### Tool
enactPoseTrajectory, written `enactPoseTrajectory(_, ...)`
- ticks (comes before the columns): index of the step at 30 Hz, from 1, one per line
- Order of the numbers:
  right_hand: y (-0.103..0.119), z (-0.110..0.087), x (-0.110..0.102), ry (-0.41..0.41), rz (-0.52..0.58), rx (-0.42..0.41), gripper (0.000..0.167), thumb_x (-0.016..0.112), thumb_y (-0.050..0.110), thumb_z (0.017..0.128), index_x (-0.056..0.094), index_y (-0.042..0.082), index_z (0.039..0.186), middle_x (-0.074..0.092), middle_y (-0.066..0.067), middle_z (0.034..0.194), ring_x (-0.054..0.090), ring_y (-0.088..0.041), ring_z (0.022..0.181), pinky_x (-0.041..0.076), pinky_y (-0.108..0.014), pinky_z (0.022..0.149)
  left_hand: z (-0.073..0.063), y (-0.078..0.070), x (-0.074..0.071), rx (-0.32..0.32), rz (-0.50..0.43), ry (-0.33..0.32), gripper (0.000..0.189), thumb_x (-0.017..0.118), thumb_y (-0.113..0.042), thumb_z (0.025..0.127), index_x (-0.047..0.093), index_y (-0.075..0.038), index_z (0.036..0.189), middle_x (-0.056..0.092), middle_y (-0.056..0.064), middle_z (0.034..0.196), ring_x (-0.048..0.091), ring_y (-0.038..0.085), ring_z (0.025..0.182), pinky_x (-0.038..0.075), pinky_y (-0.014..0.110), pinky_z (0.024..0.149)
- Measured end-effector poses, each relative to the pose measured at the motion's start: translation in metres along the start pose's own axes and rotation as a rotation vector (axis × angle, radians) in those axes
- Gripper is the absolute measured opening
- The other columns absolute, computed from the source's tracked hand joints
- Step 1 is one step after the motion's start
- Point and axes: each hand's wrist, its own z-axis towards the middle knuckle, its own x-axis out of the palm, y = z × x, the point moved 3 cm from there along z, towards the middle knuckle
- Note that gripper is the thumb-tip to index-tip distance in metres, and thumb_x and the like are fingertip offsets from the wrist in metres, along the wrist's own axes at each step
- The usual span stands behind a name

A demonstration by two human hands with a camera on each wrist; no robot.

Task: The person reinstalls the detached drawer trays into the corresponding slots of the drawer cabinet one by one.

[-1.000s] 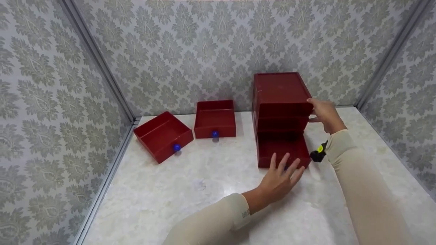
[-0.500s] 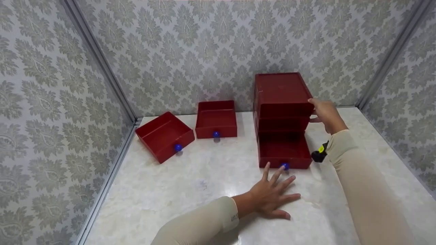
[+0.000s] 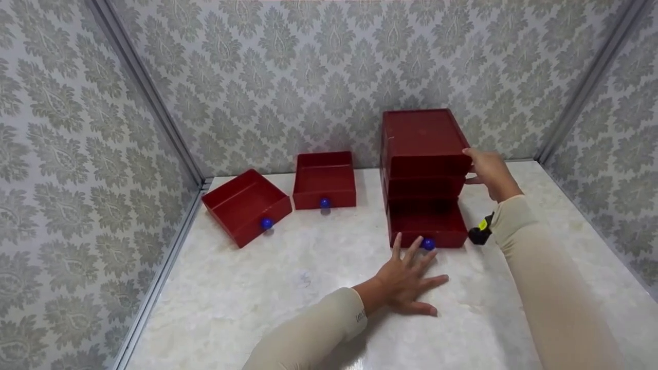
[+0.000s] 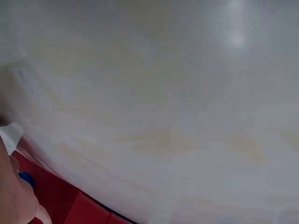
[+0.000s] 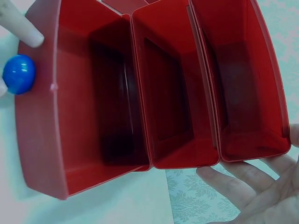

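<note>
A red drawer cabinet [image 3: 424, 132] stands at the back right, its upper two compartments without drawers. The lowest drawer [image 3: 429, 221] sits partly pulled out and has a blue knob [image 3: 428, 244]. Fingers spread and straight, my left hand [image 3: 403, 282] touches this drawer's front beside the knob. At the cabinet's right side, my right hand [image 3: 488, 169] holds the upper corner. In the right wrist view the right hand's thumb is at the top edge and its fingers [image 5: 229, 184] lie along the side wall. Only part of the left hand [image 4: 16, 200] shows in the left wrist view.
Two loose red drawers, one turned at an angle [image 3: 247, 205] and one squarer to the wall [image 3: 325, 180], rest on the table [image 3: 288, 308] to the left. A black and yellow object [image 3: 481, 232] lies by the right sleeve. Patterned walls [image 3: 318, 77] enclose the table.
My left hand drew back from the drawer front toward the left, then moved forward against it. The lowest drawer has slid slightly inward since half a second ago. The right hand stays put.
</note>
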Motion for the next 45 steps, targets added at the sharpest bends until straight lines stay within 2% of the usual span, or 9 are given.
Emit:
enactPoseTrajectory(4, -0.001, 0.001, -0.001, -0.011, -0.005, 0.0, 0.071, 0.033, 0.054, 0.107, 0.034, 0.005, 0.158, 0.039, -0.019, 0.158, 0.042, -0.035, 0.146, 0.041, -0.052, 0.117, 0.01, 0.003, 0.001, -0.024, 0.018, 0.008, 0.085, -0.002, -0.092, 0.082, -0.013, -0.053, 0.156, -0.009, 0.005, 0.174, -0.014, 0.051, 0.155, -0.007, 0.084, 0.11)
enactPoseTrajectory(10, -0.003, 0.003, -0.003, -0.025, -0.011, 0.022, 0.071, 0.034, 0.054, 0.107, 0.032, 0.007, 0.159, 0.038, -0.019, 0.16, 0.04, -0.035, 0.148, 0.04, -0.052, 0.118, 0.026, 0.009, 0.003, -0.077, -0.016, 0.041, 0.086, -0.004, -0.094, 0.079, -0.014, -0.054, 0.155, -0.011, 0.003, 0.173, -0.017, 0.049, 0.154, -0.009, 0.082, 0.111)
enactPoseTrajectory(15, -0.003, 0.002, -0.006, -0.028, -0.008, 0.016, 0.072, 0.034, 0.054, 0.107, 0.025, 0.009, 0.162, 0.033, -0.018, 0.163, 0.039, -0.035, 0.148, 0.041, -0.052, 0.116, 0.037, 0.015, 0.002, -0.121, 0.0, 0.039, 0.086, -0.006, -0.092, 0.08, -0.01, -0.054, 0.157, -0.008, 0.0, 0.174, -0.011, 0.048, 0.156, -0.007, 0.082, 0.112)
enactPoseTrajectory(17, -0.003, 0.001, -0.007, -0.025, -0.005, 0.015, 0.073, 0.035, 0.054, 0.107, 0.022, 0.01, 0.163, 0.032, -0.018, 0.162, 0.041, -0.036, 0.147, 0.041, -0.053, 0.117, 0.041, 0.019, 0.001, -0.156, 0.016, 0.047, 0.084, -0.006, -0.091, 0.082, -0.009, -0.054, 0.157, -0.008, -0.002, 0.174, -0.009, 0.046, 0.157, -0.006, 0.082, 0.113)
enactPoseTrajectory(24, -0.003, 0.004, -0.006, -0.037, 0.015, 0.023, 0.068, 0.035, 0.053, 0.107, 0.032, 0.008, 0.159, 0.042, -0.017, 0.155, 0.047, -0.033, 0.142, 0.044, -0.051, 0.115, 0.054, 0.034, -0.001, -0.296, 0.034, 0.122, 0.082, -0.005, -0.09, 0.084, -0.009, -0.053, 0.158, -0.015, -0.012, 0.171, -0.001, 0.038, 0.16, -0.007, 0.083, 0.112)
enactPoseTrajectory(29, -0.001, 0.007, -0.002, -0.052, 0.036, 0.015, 0.063, 0.037, 0.05, 0.107, 0.041, 0.006, 0.152, 0.048, -0.015, 0.148, 0.05, -0.031, 0.138, 0.047, -0.05, 0.111, 0.058, 0.046, 0.003, -0.374, -0.033, 0.141, 0.083, -0.002, -0.089, 0.085, -0.002, -0.052, 0.16, -0.003, -0.009, 0.174, 0.004, 0.037, 0.16, -0.005, 0.082, 0.113)
enactPoseTrajectory(33, 0.002, 0.008, 0.002, -0.043, 0.043, 0.018, 0.061, 0.037, 0.049, 0.108, 0.042, 0.006, 0.151, 0.049, -0.015, 0.147, 0.051, -0.03, 0.137, 0.048, -0.049, 0.111, 0.056, 0.059, 0.007, -0.442, -0.094, 0.157, 0.082, 0.004, -0.09, 0.086, 0.003, -0.053, 0.159, 0.004, -0.005, 0.174, 0.005, 0.032, 0.161, -0.005, 0.081, 0.113)
enactPoseTrajectory(38, 0.003, 0.008, -0.001, -0.043, 0.041, 0.022, 0.061, 0.035, 0.048, 0.108, 0.042, 0.006, 0.151, 0.048, -0.016, 0.148, 0.05, -0.032, 0.138, 0.047, -0.051, 0.111, 0.057, 0.065, 0.007, -0.444, -0.119, 0.169, 0.081, 0.003, -0.089, 0.086, 0.003, -0.054, 0.159, -0.001, -0.005, 0.174, 0.003, 0.028, 0.161, -0.006, 0.081, 0.113)
enactPoseTrajectory(45, 0.002, 0.008, -0.006, -0.039, 0.049, 0.038, 0.064, 0.038, 0.047, 0.108, 0.035, 0.007, 0.157, 0.047, -0.016, 0.148, 0.049, -0.032, 0.139, 0.047, -0.049, 0.112, 0.061, 0.062, 0.006, -0.431, -0.11, 0.179, 0.08, 0.003, -0.088, 0.088, 0.004, -0.053, 0.16, 0.001, -0.003, 0.174, 0.002, 0.027, 0.161, -0.004, 0.081, 0.114)
